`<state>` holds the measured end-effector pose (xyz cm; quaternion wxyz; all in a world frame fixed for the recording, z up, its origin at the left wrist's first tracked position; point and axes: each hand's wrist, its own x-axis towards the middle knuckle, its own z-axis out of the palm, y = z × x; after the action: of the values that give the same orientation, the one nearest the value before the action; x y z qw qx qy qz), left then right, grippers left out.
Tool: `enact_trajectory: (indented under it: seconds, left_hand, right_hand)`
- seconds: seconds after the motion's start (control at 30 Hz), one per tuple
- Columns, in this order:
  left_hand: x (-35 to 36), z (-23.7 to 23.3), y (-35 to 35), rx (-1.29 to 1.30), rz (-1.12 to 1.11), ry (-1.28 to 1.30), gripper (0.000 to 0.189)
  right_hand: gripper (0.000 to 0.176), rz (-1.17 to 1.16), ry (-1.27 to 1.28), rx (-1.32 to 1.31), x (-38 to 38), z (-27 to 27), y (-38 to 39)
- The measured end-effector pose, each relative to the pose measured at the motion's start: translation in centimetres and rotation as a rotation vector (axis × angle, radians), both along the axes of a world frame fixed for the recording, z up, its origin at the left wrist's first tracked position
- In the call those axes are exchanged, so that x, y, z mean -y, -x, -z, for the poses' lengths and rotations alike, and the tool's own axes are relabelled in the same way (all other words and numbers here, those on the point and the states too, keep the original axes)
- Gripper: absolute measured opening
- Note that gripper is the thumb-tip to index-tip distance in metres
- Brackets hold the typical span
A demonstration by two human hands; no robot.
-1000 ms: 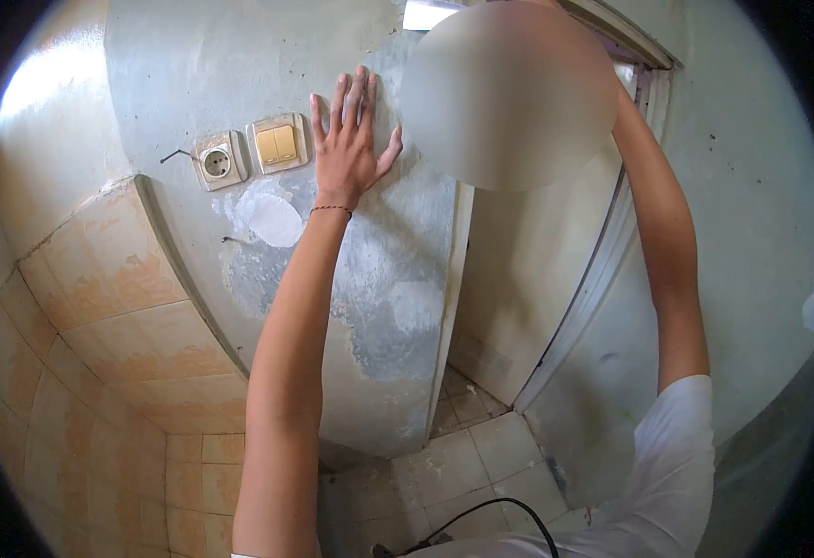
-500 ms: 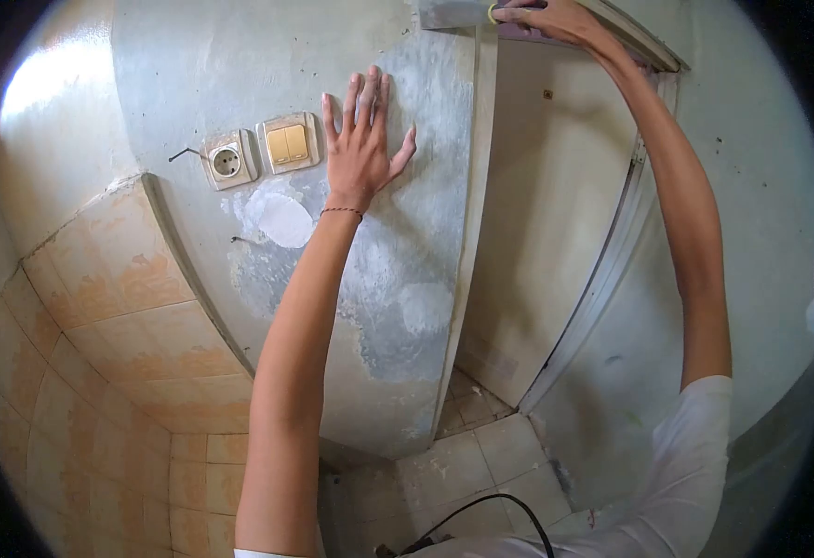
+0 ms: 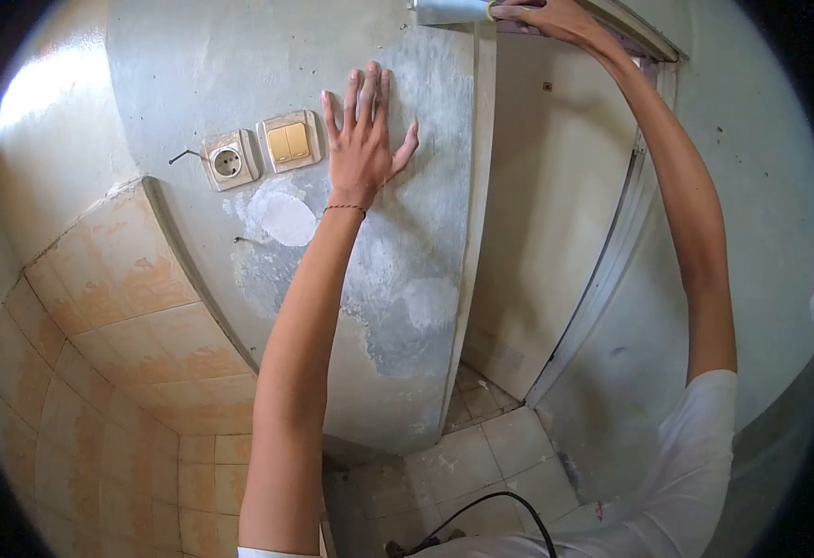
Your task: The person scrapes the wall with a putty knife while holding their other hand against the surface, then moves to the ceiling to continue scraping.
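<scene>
My left hand [image 3: 365, 139] lies flat on the grey-green wall [image 3: 240, 65], fingers spread, holding nothing. Just left of it are a yellow double light switch [image 3: 287, 143] and a round power socket [image 3: 227, 163]. Below sits a round white filler patch [image 3: 287, 219] amid a rough, patchy area. At the top, my right hand [image 3: 548, 16] grips the end of a wide metal scraper [image 3: 451, 11]. The scraper's blade is against the wall beside the door frame edge; its handle is mostly hidden by the fingers.
Right of the wall edge stands a pale door [image 3: 547, 186] in its frame. Beige patterned tiles [image 3: 137, 279] cover the lower left wall. A screw [image 3: 184, 155] sticks out left of the socket. A black cable [image 3: 500, 497] curves above the tiled floor [image 3: 463, 460].
The scraper in my right hand now shows more of its metal face, slightly lower and tilted differently. My left hand stays on the wall. The view has shifted slightly.
</scene>
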<state>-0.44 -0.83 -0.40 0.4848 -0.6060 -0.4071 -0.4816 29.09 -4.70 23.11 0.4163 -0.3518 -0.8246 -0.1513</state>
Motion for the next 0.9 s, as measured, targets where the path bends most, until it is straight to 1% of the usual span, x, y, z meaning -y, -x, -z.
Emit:
enact_trajectory:
  seconds: [0.07,0.1,0.13,0.17,0.2,0.23,0.27,0.3,0.33,0.37,0.43,0.5,0.57,0.6,0.67,0.8,0.87,0.9]
  left_hand:
    - [0.0,-0.1,0.1,-0.003,-0.017,0.005,0.082]
    - [0.0,0.1,-0.1,-0.008,-0.037,0.004,0.082]
    - [0.0,0.4,-0.3,-0.016,-0.035,0.012,0.082]
    - [-0.1,0.3,-0.2,-0.014,-0.032,0.003,0.082]
    - [-0.1,0.1,0.0,-0.014,-0.029,-0.010,0.082]
    - [-0.2,0.0,0.2,-0.022,-0.031,-0.011,0.082]
    - [-0.2,-0.2,0.3,-0.020,-0.035,-0.015,0.082]
    - [-0.3,-0.3,0.2,-0.018,-0.036,-0.015,0.082]
    - [-0.2,0.1,0.0,-0.021,-0.035,-0.003,0.083]
    - [-0.2,0.5,-0.2,-0.031,-0.032,0.008,0.083]
    - [-0.2,0.0,0.0,-0.037,-0.078,-0.013,0.082]
    - [-0.3,0.0,0.1,-0.047,-0.073,-0.023,0.083]
    - [-0.2,0.0,0.1,-0.040,-0.050,-0.012,0.083]
    - [-0.2,-0.1,0.2,-0.047,-0.052,-0.019,0.083]
    - [-0.2,0.0,0.0,-0.032,-0.019,-0.012,0.083]
    - [0.3,0.1,-0.1,-0.033,-0.060,0.020,0.081]
    - [0.3,0.0,-0.1,-0.031,-0.046,0.026,0.081]
    - [0.2,-0.1,-0.1,-0.029,-0.044,0.019,0.081]
  right_hand:
    - [0.029,0.106,-0.012,0.073,0.6,0.3,1.0]
    - [0.032,0.063,0.035,0.016,1.5,0.7,1.2]
    - [0.032,0.065,0.044,0.008,1.4,1.2,0.8]
    - [0.034,0.017,0.056,-0.018,1.2,1.3,0.6]
    - [0.037,-0.030,0.065,-0.046,0.7,1.1,0.1]
    - [0.039,-0.024,0.103,-0.068,0.2,0.7,-0.2]
    - [0.039,-0.026,0.096,-0.072,-0.6,0.1,0.1]
    - [0.039,0.016,0.013,-0.005,-1.9,-0.3,0.3]
    - [0.039,0.061,-0.057,0.058,-1.5,0.2,1.4]
    - [0.040,0.101,-0.021,-0.010,-0.9,0.8,2.4]
    - [0.042,0.080,-0.018,-0.043,0.2,1.3,2.5]
    - [0.043,0.055,-0.037,-0.082,0.3,0.8,1.7]
    - [0.041,-0.069,0.021,-0.038,-0.6,0.1,-0.6]
    - [0.041,-0.071,0.015,-0.044,-0.7,0.3,-0.3]
    - [0.040,-0.037,-0.116,-0.083,-1.1,0.8,0.3]
    - [0.041,0.040,-0.046,-0.026,-0.4,0.2,0.7]
    - [0.045,-0.077,0.071,-0.087,0.2,-0.1,0.5]
    - [0.045,-0.076,0.065,-0.085,-0.3,-0.4,0.9]
